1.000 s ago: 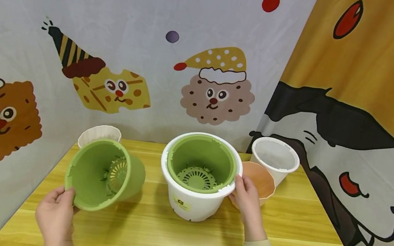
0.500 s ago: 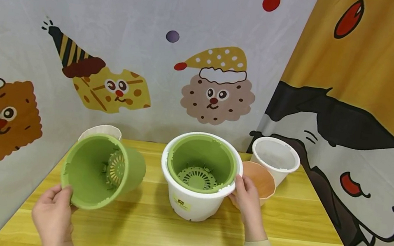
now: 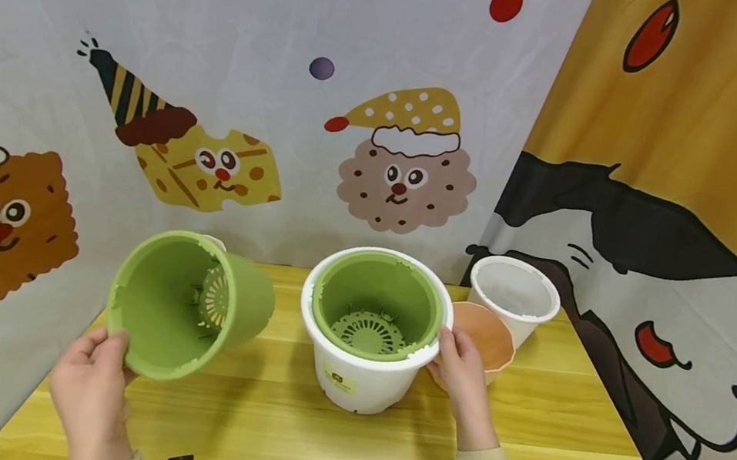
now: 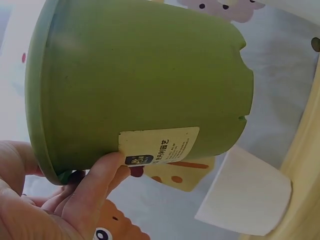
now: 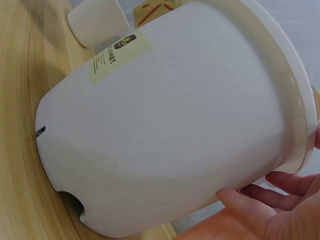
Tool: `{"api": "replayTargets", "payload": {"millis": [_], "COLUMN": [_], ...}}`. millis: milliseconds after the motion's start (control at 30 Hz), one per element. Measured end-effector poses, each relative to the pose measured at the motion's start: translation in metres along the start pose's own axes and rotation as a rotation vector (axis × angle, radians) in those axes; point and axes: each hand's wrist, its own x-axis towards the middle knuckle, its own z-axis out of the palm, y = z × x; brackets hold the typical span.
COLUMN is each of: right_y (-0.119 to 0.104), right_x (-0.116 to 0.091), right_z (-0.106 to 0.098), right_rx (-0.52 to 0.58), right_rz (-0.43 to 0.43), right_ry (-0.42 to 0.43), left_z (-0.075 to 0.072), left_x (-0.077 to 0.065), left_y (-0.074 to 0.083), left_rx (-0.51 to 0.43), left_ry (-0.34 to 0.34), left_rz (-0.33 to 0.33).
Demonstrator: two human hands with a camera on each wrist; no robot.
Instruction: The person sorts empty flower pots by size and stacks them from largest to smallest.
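In the head view my left hand pinches the rim of a green plastic flowerpot, thumb inside and fingers outside. That pot is tilted, its mouth facing me and its slotted bottom visible inside. The left wrist view shows its labelled side with my fingers underneath. At the middle of the table a large white flowerpot stands upright, with another green flowerpot nested in it. My right hand grips the white pot's rim on its right side; in the right wrist view the fingers lie against its wall.
An orange faceted pot stands just right of the white pot, partly behind my right hand. Behind it is a smaller white pot. A white pot at the left back is almost hidden by the held green one. Printed curtains surround the wooden table.
My left hand has moved left and slightly up with the green flowerpot, which now covers most of the white pot behind it. My right hand and the white flowerpot have stayed put.
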Motion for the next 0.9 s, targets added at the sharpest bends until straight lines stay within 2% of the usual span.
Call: {"api": "replayTargets", "payload": {"millis": [367, 467, 700, 900], "right_y": [-0.001, 0.0, 0.002, 0.002], "right_x": [0.0, 0.0, 0.002, 0.001], "right_z": [0.001, 0.001, 0.001, -0.001], "right_rx": [-0.002, 0.001, 0.003, 0.001], "right_rz": [0.003, -0.009, -0.017, -0.013], "right_ry": [-0.002, 0.0, -0.002, -0.007], "left_z": [0.007, 0.01, 0.016, 0.021], "left_x": [0.003, 0.003, 0.001, -0.002], "left_y": [0.016, 0.019, 0.022, 0.023], "left_rx": [-0.053, -0.07, -0.139, -0.158], "left_ry": [-0.023, -0.036, -0.06, -0.066], "left_rz": [0.019, 0.042, 0.088, 0.118]}}
